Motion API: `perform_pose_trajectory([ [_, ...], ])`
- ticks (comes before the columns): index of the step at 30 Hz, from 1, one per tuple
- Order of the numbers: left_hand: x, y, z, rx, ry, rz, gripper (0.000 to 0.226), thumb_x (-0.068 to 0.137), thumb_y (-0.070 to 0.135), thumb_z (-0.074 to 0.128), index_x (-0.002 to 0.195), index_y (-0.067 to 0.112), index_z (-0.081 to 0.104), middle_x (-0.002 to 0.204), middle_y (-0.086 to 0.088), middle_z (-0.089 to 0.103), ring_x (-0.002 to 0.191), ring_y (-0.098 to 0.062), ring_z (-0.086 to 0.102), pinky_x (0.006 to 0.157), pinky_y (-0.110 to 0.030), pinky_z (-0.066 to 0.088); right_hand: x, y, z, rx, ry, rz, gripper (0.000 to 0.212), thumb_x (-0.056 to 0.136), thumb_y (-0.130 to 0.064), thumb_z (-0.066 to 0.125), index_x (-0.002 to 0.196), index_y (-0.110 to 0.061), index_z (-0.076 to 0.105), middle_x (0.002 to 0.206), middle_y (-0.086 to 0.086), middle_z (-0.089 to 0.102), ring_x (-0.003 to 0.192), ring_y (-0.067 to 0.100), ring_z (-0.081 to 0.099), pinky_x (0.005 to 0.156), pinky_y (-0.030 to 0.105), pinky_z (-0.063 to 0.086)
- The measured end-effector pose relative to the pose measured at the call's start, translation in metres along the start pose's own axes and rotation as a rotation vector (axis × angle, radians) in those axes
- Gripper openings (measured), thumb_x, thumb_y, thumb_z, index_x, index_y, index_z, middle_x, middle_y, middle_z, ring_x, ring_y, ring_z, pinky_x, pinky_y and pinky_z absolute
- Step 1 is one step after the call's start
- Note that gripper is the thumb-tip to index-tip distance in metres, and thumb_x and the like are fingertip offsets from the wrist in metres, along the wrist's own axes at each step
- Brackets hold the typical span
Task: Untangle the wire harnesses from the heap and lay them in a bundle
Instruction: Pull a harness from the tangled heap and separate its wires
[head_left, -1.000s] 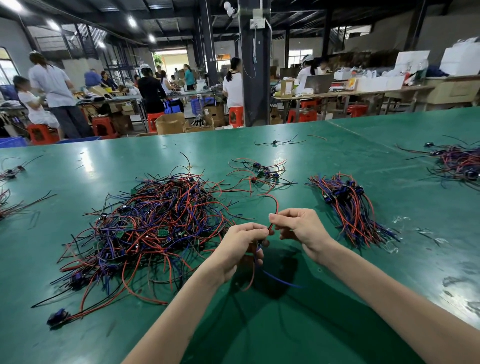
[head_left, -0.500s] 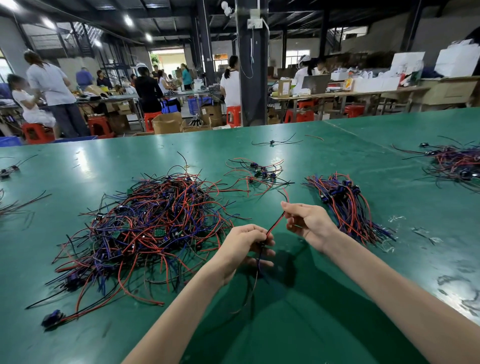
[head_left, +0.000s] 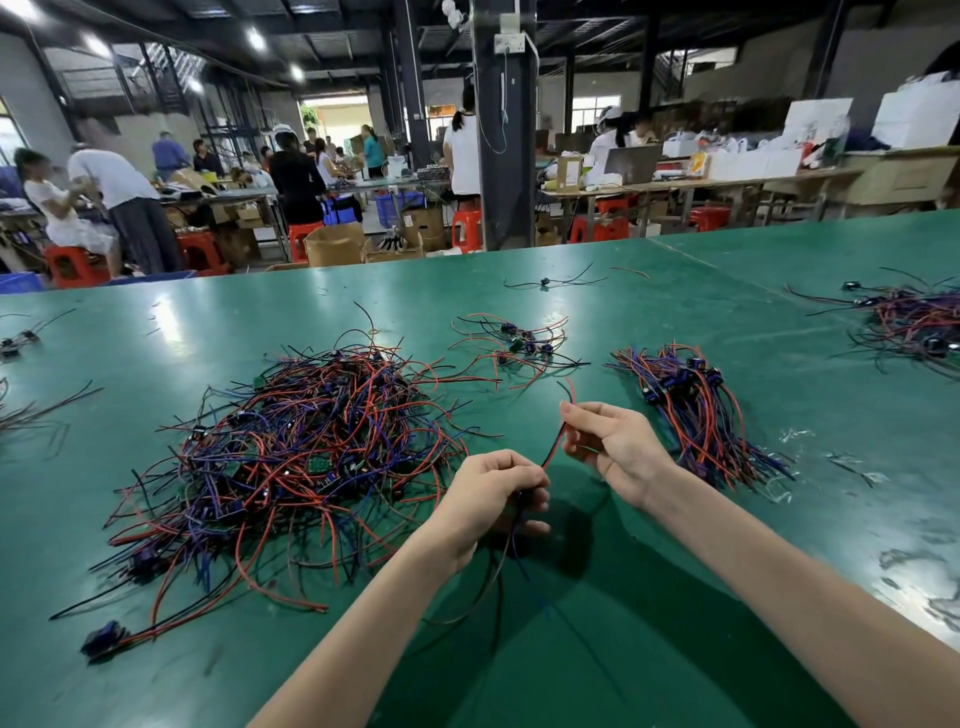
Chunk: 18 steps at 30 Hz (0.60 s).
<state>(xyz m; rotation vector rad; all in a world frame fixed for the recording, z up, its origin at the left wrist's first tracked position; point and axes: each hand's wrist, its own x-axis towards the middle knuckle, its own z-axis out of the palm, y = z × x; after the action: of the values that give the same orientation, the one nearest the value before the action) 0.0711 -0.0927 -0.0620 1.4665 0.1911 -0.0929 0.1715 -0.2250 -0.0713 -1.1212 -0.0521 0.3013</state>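
Observation:
A big tangled heap of red, blue and black wire harnesses (head_left: 306, 457) lies on the green table (head_left: 649, 649), left of centre. A tidy bundle of harnesses (head_left: 691, 410) lies to the right. My left hand (head_left: 493, 493) grips the connector end of one harness, whose dark wires hang below my fist. My right hand (head_left: 613, 447) pinches that harness's red wire (head_left: 555, 447) higher up, so the wire runs taut between both hands. Both hands hover above the table between heap and bundle.
A small loose cluster of harnesses (head_left: 519, 343) lies behind my hands. Another pile (head_left: 914, 322) sits at the far right, and stray wires (head_left: 21, 338) at the left edge. People work at benches beyond the table's far edge.
My right hand has slid up and right along the red wire, away from my left hand, pulling the wire straight. My left hand stayed nearly in place.

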Motion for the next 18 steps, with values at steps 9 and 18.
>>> perform_pose_trajectory([
  [9, 0.0, 0.002, 0.0, 0.006, -0.036, 0.007, 0.019, 0.09, 0.001, 0.055, 0.071, 0.004, 0.059, 0.059, -0.006, 0.059, 0.053, -0.012, 0.058, 0.053, -0.029, 0.056, 0.01, -0.015, -0.012, 0.197, 0.121, 0.102, 0.017, 0.081, 0.0, 0.066, 0.068, -0.003, 0.056, 0.047, 0.0, 0.052, 0.037, 0.006, 0.049, 0.04, 0.016, 0.046],
  [18, -0.001, 0.001, -0.001, 0.033, -0.059, -0.001, 0.021, 0.09, 0.0, 0.056, 0.069, 0.004, 0.059, 0.057, -0.005, 0.059, 0.051, -0.011, 0.056, 0.052, -0.028, 0.056, 0.011, -0.021, -0.016, 0.271, 0.014, 0.299, 0.011, 0.077, -0.003, 0.066, 0.07, -0.005, 0.058, 0.054, 0.002, 0.055, 0.042, 0.006, 0.051, 0.045, 0.016, 0.05],
])
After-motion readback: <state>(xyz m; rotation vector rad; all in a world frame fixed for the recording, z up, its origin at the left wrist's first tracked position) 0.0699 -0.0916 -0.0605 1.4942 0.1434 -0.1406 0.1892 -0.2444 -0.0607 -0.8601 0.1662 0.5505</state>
